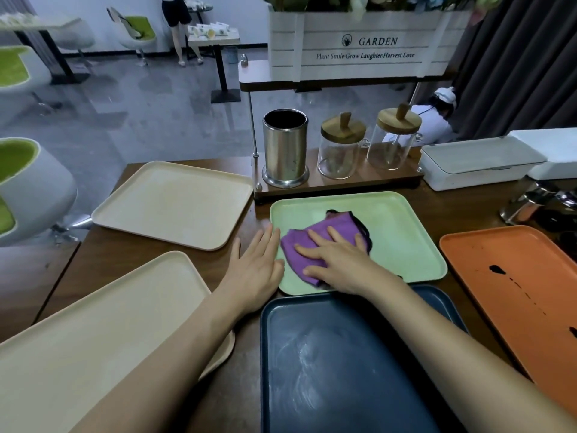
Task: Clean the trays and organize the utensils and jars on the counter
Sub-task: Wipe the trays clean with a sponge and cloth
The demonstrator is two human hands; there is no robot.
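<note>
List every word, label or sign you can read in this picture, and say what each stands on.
"GARDEN": front of the white planter box.
"Plant Smile Grow Laughter Harvest Love": same box, line below.
Too small to read: print on the packets on the far table.

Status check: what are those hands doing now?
Right hand flat, pressing purple cloth onto green tray. Left hand open at tray's left edge. Orange tray stained; nothing blocking.
</note>
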